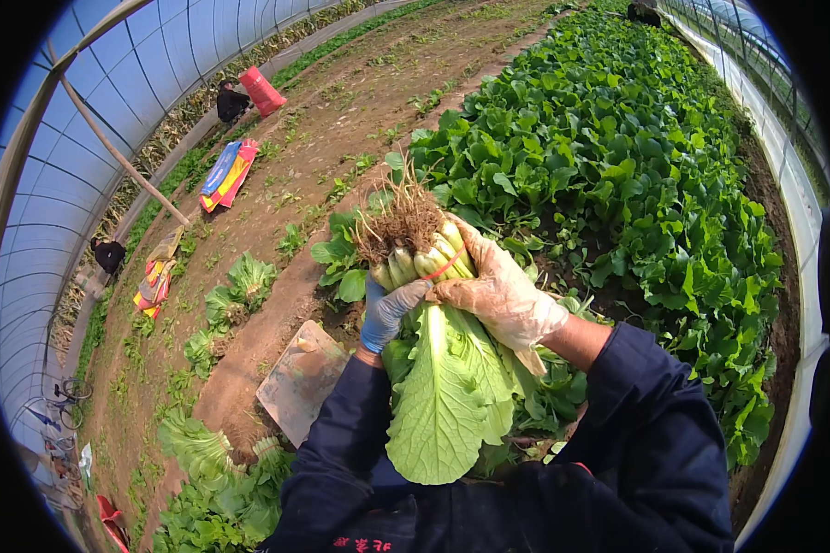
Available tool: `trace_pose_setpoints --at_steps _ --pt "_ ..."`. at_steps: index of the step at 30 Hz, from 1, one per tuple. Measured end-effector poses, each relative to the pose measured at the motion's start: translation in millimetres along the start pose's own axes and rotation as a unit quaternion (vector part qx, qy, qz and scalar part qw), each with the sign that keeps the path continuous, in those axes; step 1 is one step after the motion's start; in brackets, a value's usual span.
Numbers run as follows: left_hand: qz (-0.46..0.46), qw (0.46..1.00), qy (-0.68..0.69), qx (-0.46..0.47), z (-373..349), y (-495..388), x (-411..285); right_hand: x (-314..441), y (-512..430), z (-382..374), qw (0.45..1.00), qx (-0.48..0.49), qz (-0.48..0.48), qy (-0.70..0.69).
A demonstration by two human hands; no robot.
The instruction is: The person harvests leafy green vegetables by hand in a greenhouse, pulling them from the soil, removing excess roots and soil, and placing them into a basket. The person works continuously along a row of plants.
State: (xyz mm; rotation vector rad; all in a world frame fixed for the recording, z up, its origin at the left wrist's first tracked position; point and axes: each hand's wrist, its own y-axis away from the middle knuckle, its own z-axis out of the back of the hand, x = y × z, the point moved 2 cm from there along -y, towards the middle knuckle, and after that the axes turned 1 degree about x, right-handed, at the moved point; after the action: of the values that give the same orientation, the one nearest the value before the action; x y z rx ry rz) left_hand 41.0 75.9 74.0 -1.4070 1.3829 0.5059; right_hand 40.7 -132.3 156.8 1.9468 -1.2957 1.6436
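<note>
A bunch of leafy greens (443, 394) is held in front of me, its soil-covered roots (402, 221) pointing away and its broad leaves hanging towards my body. A red band (448, 265) goes around the pale stems. My left hand (391, 311), in a blue glove, grips the stems from the left. My right hand (501, 290), in a whitish, soil-stained glove, wraps the right side of the stems, with its thumb near the band. The fingers behind the bunch are hidden.
Growing greens (615, 159) fill the bed ahead and right. A flat board (303, 380) lies at the left, near bundled greens (197, 449) on the ground. Farther left are colourful sacks (229, 174), a wooden pole (114, 152) and a crouching person (232, 101) beside a red sack (261, 91).
</note>
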Motion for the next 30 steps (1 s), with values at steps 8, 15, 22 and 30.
trace_pose_setpoints --at_steps 8,15,22,30 --pt "0.079 0.995 -0.06 -0.004 -47 -55 69 6 29 81 0.995 -0.045 -0.041 -0.074" --pt "0.283 0.948 0.098 0.11 -67 -81 128 33 31 143 0.995 -0.092 -0.001 0.028" --pt "0.443 0.807 0.389 0.028 -95 -61 150 -15 29 166 0.94 -0.18 -0.03 0.289" --pt "0.412 0.858 0.296 0.084 -85 -56 135 -39 18 161 0.918 -0.343 -0.017 0.199"
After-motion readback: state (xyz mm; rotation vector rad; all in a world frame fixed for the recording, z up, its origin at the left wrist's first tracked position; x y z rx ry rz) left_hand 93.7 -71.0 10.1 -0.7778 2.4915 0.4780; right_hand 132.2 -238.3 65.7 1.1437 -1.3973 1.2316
